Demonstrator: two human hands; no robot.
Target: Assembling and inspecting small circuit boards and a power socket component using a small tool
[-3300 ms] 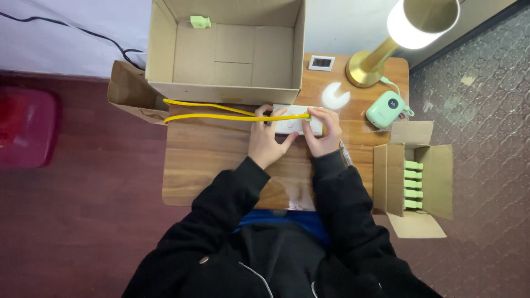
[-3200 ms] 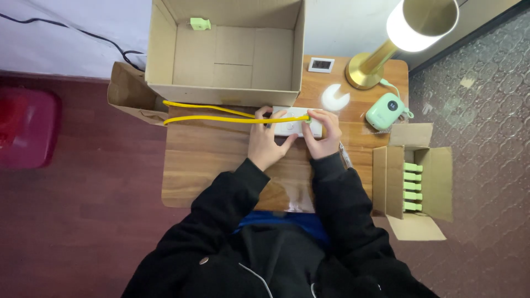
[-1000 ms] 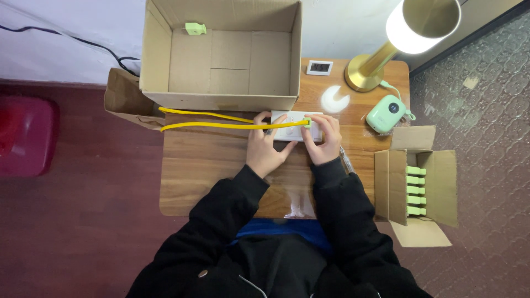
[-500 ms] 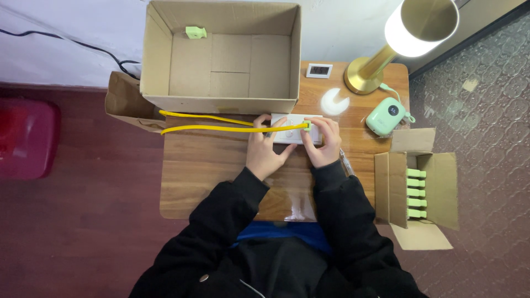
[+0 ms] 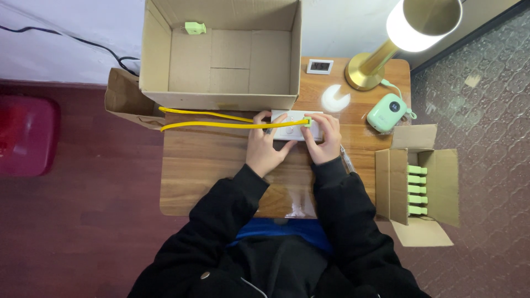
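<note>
**Both hands on a white block at the desk's far edge**

The left hand [image 5: 266,148] lies palm down, fingers stretched forward onto the left end of a flat white rectangular block [image 5: 292,124], pinning it and the yellow cable [image 5: 221,124] there. The right hand [image 5: 324,139] curls over the block's right end, fingertips pinching beside a small green plug [image 5: 306,122] where the cable meets the block. Black sleeves cover both forearms. The block sits on the wooden desk [image 5: 199,171], just in front of a big open cardboard box [image 5: 221,55]. The cable is thin, glossy, doubled into two strands running left. To the right stand a brass lamp [image 5: 381,60], a rounded mint gadget [image 5: 388,113] and a small carton [image 5: 417,182] of green pieces.
</note>
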